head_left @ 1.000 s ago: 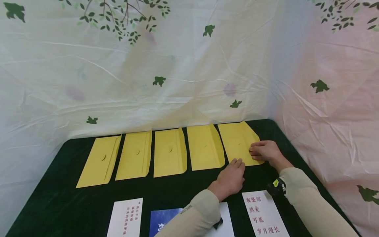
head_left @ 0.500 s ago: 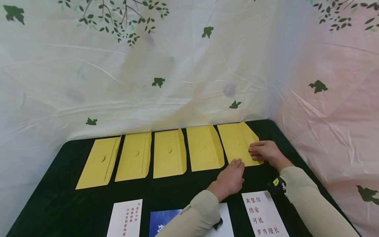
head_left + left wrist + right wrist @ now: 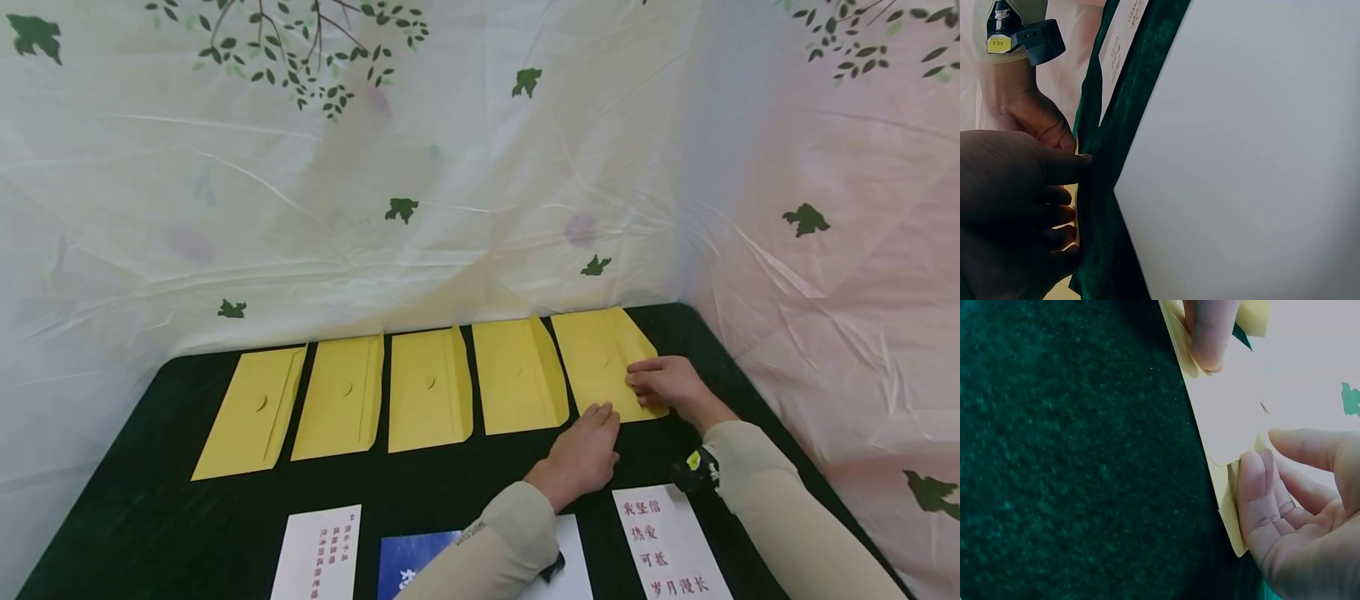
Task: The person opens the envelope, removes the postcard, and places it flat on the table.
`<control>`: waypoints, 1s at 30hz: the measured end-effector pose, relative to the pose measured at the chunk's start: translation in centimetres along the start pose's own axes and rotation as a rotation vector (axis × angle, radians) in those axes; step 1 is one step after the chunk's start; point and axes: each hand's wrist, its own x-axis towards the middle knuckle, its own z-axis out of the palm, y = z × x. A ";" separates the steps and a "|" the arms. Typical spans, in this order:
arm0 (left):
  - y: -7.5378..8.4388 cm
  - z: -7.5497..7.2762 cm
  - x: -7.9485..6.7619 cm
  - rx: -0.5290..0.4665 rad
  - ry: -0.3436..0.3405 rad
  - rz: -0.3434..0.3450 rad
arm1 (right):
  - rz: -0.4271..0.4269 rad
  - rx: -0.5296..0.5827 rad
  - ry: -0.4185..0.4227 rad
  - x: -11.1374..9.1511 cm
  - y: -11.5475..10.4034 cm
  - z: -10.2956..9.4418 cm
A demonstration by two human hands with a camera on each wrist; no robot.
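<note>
The rightmost yellow envelope (image 3: 588,354) lies flat at the back right of the table, its flap side toward the right. My left hand (image 3: 577,454) rests its straight fingertips on the envelope's near edge; in the right wrist view one of its fingers (image 3: 1210,337) presses the paper. At the flap end, the right hand (image 3: 678,387) touches the envelope with extended fingertips. From the right wrist camera, these fingers (image 3: 1254,481) cover part of the flap (image 3: 1233,519), and the thumb stands slightly apart. Glare washes out much of the envelope's face there.
Several more yellow envelopes (image 3: 431,387) form a row to the left on the dark green cloth (image 3: 150,500). In front lie white cards with red characters (image 3: 660,542) and a blue card (image 3: 416,558). A plain white card (image 3: 573,558) is partly under the left sleeve.
The right hand has shifted very slightly left along the flap of the envelope. The left hand stays in place, and the envelopes and cards look unmoved.
</note>
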 end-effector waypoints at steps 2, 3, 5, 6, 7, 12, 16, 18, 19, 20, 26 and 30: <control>-0.1 -0.1 0.0 0.002 0.000 0.003 | -0.010 -0.017 0.006 0.1 -0.1 0.2; -0.1 -0.1 0.0 0.003 0.001 0.004 | -0.019 -0.032 0.007 0.1 -0.1 0.3; -0.2 -0.1 0.0 0.004 0.002 0.005 | -0.027 -0.056 0.016 0.2 -0.2 0.5; -0.3 -0.1 0.0 0.004 0.003 0.006 | -0.031 -0.068 0.023 0.3 -0.2 0.7; -0.3 -0.1 0.0 0.004 0.003 0.005 | -0.034 -0.080 0.029 0.3 -0.3 0.8; -0.6 -0.2 0.1 0.000 -0.001 0.009 | -0.056 -0.137 0.058 0.5 -0.5 1.1; -0.8 -0.1 0.3 0.003 -0.002 0.018 | -0.081 -0.169 0.075 0.5 -0.6 1.4; -1.0 -0.1 0.4 0.004 -0.002 0.023 | -0.085 -0.173 0.085 0.5 -0.7 1.5; -1.0 -0.1 0.4 0.006 -0.004 0.025 | -0.083 -0.171 0.090 0.5 -0.7 1.6; -1.1 -0.1 0.5 0.006 -0.005 0.026 | -0.082 -0.169 0.094 0.5 -0.8 1.6; -1.4 -0.2 0.6 0.022 -0.008 0.033 | -0.068 -0.153 0.096 0.8 -0.8 1.8; -1.5 -0.3 0.7 0.030 -0.006 0.037 | -0.071 -0.142 0.092 1.2 -0.6 1.8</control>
